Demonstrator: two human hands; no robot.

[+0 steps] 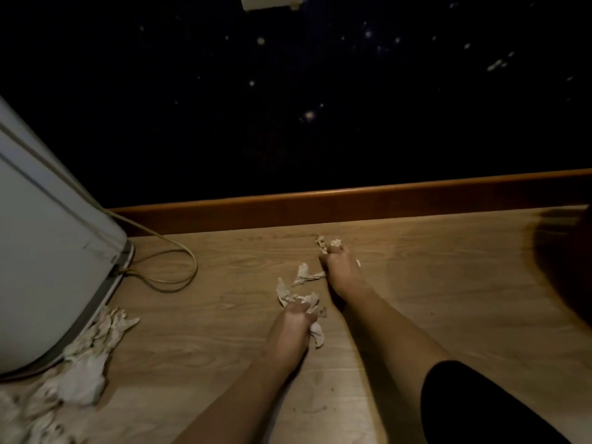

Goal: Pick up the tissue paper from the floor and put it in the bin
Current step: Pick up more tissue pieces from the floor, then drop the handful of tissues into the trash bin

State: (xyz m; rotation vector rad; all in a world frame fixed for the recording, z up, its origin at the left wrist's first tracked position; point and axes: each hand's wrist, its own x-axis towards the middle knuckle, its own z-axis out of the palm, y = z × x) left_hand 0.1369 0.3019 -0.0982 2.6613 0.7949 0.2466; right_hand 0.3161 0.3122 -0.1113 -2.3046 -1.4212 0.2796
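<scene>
- Room first: we saw a dark wall (320, 91) w/ pale specks filling the top half, a wooden skirting board (352, 200) along its base, and a light wood-grain floor (448, 299) below.
- Biggest obj: a pale grey-white appliance (41, 251) at far left, standing on the floor; couldn't tell what it was.
- A heap of crumpled pale cloth or paper (80, 373) lay against the appliance's base, bottom left; material unclear.
- A thin cord (179, 274) looped over the floor just right of the appliance.
- A dark blurred shape (570, 267) sat at the right edge; unidentifiable.
- Both forearms reached fwd from the bottom edge; a black sleeve (474, 405) covered the right upper arm.
- Left hand (291, 328) was low at the floor, fingers curled tight round a crumpled tissue wad (299, 299), w/ bits sticking out in front and to the right of the fist.
- Right hand (341, 270) was further fwd, nearer the skirting; fingers bunched down onto a second tissue piece (326, 243) showing just past the fingertips.
- A third tissue scrap (306, 275) lay on the floor just left of the right hand, between the two hands; whether it touched the hand, we couldn't tell.
- A small pale box (272, 1) sat on the wall at the top edge.
</scene>
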